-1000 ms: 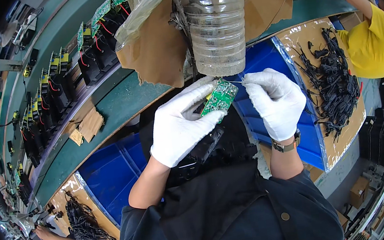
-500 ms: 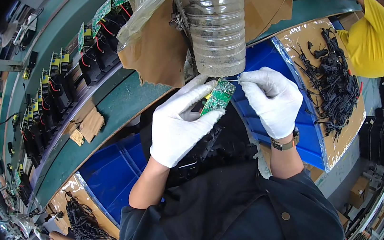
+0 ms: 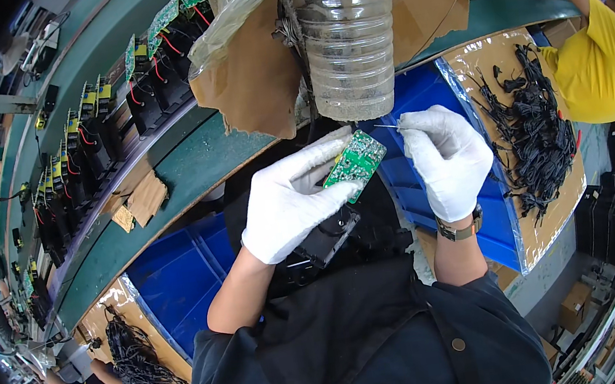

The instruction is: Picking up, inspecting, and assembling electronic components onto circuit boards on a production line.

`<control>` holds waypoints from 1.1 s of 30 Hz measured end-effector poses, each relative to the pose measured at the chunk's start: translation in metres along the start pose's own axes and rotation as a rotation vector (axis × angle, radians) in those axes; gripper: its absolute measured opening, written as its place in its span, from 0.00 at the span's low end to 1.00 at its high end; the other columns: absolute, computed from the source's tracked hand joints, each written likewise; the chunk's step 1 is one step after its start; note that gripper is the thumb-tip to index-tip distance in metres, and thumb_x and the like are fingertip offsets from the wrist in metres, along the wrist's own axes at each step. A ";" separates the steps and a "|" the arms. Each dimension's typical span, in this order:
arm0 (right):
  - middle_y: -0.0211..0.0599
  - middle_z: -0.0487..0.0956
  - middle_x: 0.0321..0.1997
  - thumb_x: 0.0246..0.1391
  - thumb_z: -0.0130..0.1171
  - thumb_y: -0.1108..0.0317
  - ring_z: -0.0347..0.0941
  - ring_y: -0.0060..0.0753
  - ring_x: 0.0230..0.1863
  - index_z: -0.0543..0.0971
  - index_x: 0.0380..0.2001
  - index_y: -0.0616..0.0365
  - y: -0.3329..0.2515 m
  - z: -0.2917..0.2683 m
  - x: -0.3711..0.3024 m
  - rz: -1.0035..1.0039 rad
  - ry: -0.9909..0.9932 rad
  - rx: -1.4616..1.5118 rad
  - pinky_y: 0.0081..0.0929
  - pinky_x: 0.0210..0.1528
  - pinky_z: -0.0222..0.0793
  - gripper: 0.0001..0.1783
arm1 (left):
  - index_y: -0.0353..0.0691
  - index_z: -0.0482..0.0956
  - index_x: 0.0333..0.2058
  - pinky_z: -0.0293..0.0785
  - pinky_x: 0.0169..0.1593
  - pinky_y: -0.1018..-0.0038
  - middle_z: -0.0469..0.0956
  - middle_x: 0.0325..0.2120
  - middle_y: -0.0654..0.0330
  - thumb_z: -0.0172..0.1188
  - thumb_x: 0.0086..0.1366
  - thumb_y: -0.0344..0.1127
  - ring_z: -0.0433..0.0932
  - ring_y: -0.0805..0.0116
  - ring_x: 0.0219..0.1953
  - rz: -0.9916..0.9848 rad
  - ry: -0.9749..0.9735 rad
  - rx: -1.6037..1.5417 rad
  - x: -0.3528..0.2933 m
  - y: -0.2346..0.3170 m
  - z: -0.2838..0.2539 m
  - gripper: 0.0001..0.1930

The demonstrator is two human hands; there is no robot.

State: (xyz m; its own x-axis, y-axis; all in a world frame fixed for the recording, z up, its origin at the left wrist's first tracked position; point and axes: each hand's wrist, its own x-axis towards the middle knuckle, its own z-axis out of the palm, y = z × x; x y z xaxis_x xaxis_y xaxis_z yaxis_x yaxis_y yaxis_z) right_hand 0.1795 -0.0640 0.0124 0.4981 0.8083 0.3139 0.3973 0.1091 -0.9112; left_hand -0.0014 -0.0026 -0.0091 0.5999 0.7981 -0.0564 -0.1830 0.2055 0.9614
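Note:
In my white-gloved left hand (image 3: pixel 282 206) is a green circuit board (image 3: pixel 358 163), pinched at its left edge between thumb and fingers and tilted, its solder-dotted face showing. Below the board hangs a black plastic case (image 3: pixel 331 237), partly hidden by that hand. My right hand (image 3: pixel 452 166), also gloved, pinches a thin silvery wire (image 3: pixel 388 127) between thumb and fingertips. The wire points left toward the board's upper end, with a small gap between them. Just above both hands is the lower end of a clear ribbed plastic bottle (image 3: pixel 350 56).
Torn cardboard (image 3: pixel 251 76) and clear plastic film flank the bottle. Boards on black cases line the conveyor (image 3: pixel 162 137) at left. Black cable bundles lie on cardboard over blue bins (image 3: pixel 480 224) at both sides. A person in yellow (image 3: pixel 599 64) works at right, another at lower left.
My right hand has drawn right with the wire, away from the board. The board has turned and lowered slightly in my left hand. More of the black case shows below.

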 end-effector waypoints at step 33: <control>0.29 0.78 0.23 0.41 0.61 0.84 0.66 0.16 0.19 0.82 0.27 0.66 0.001 0.011 0.005 -0.107 -0.038 -0.132 0.11 0.22 0.59 0.07 | 0.34 0.78 0.49 0.78 0.46 0.76 0.74 0.52 0.47 0.68 0.51 0.23 0.78 0.64 0.46 0.176 0.087 0.244 0.002 -0.006 0.003 0.23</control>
State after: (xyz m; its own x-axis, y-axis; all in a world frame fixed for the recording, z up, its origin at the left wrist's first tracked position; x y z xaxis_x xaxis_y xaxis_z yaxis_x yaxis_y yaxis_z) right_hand 0.1740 -0.0536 0.0104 0.4188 0.8177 0.3949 0.5453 0.1212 -0.8294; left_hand 0.0030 -0.0041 -0.0144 0.5052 0.8568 0.1037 -0.0792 -0.0736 0.9941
